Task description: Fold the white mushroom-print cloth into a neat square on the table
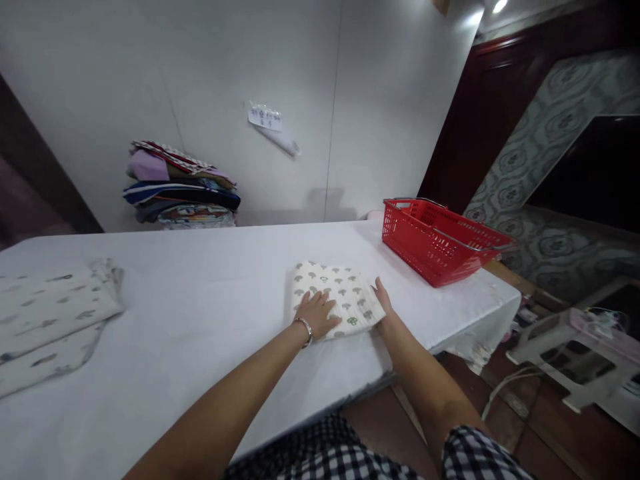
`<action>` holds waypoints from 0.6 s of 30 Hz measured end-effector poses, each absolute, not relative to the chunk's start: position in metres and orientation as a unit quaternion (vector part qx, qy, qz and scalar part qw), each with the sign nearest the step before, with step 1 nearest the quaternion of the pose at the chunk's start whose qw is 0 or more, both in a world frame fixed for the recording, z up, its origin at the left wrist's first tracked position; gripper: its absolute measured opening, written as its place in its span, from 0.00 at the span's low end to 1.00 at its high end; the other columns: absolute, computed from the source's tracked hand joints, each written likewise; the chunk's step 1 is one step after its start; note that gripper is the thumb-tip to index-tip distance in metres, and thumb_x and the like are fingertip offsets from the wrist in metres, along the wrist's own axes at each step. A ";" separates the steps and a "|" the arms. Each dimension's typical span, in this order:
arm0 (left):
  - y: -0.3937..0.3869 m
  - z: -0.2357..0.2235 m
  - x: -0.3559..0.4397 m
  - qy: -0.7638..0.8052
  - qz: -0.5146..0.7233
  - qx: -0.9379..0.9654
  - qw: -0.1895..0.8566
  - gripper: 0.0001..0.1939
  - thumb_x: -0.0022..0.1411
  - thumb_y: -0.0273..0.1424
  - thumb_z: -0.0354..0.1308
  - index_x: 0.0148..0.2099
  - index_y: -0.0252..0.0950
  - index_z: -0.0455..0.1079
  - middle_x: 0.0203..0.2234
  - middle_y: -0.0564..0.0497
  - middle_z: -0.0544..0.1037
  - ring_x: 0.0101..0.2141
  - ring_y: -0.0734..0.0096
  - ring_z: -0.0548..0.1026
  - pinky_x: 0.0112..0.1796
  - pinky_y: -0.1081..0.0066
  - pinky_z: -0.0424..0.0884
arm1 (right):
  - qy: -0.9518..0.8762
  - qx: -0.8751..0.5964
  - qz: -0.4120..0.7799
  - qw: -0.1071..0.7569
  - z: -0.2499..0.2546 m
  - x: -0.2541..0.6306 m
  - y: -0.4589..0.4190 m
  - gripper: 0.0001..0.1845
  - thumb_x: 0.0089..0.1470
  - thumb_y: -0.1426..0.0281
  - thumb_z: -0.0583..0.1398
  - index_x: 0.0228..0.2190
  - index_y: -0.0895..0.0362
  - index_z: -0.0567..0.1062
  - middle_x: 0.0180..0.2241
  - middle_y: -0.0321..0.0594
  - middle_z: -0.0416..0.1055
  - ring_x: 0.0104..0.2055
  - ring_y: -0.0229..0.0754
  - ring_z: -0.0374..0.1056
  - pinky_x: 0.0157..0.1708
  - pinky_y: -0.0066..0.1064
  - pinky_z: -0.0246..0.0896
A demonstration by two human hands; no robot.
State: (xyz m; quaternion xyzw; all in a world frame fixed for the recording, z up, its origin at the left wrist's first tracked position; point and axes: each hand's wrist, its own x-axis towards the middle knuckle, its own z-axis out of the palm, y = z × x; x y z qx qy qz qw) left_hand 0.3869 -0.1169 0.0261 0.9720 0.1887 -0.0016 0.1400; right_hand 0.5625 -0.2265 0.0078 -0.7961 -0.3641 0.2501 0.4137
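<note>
My left hand (318, 316), fingers spread, presses the folded cloth (345, 293) flat on the bench (200, 280), apparently for stability, while my half-open right hand (384, 300) supports its right edge.

It looks like a home workroom: stacked fabrics (183, 187) behind a white-covered table (200, 280), patterned wallpaper (555, 127) to its right.
</note>
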 end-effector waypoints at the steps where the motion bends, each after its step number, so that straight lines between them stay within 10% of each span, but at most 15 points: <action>1: -0.117 0.025 0.387 0.185 -0.002 0.973 0.136 0.30 0.58 0.49 0.46 0.60 0.42 0.60 0.63 0.44 0.54 0.63 0.55 0.48 0.60 0.49 0.38 | -0.350 -0.791 0.260 0.429 0.007 0.568 -0.229 0.34 0.62 0.53 0.37 0.50 0.61 0.67 0.47 0.49 0.70 0.52 0.52 0.64 0.48 0.46 0.59; 4: -0.117 0.023 0.385 0.182 0.011 0.973 0.139 0.29 0.59 0.48 0.46 0.59 0.42 0.62 0.63 0.44 0.55 0.63 0.55 0.49 0.59 0.48 0.39 | -0.310 -0.755 0.314 0.485 0.009 0.579 -0.232 0.43 0.59 0.52 0.28 0.50 0.64 0.68 0.43 0.52 0.73 0.52 0.53 0.65 0.49 0.46 0.57; 18: -0.086 0.019 0.371 0.321 0.094 0.917 0.216 0.32 0.60 0.50 0.44 0.61 0.40 0.58 0.65 0.48 0.46 0.64 0.57 0.40 0.59 0.55 0.46 | -0.286 -0.720 0.278 0.568 0.026 0.590 -0.219 0.23 0.42 0.70 0.62 0.44 0.59 0.73 0.34 0.40 0.76 0.33 0.45 0.72 0.37 0.38 0.69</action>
